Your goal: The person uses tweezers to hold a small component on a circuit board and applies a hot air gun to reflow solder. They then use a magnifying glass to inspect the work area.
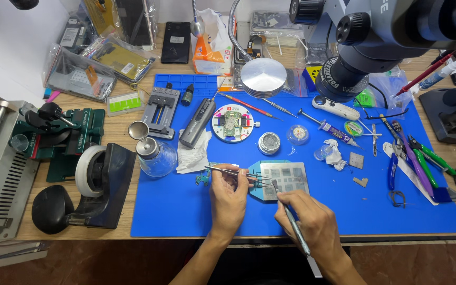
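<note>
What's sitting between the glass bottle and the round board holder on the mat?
In the head view, a crumpled white tissue and a grey handheld tool lie between the glass bottle and round board holder.

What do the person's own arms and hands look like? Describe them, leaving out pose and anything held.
Both forearms are bare, with no sleeves in view. The left hand and the right hand wear no gloves. No rings, watch, wrist strap or markings can be seen on either one. Above the forearms, nothing shows.
</note>
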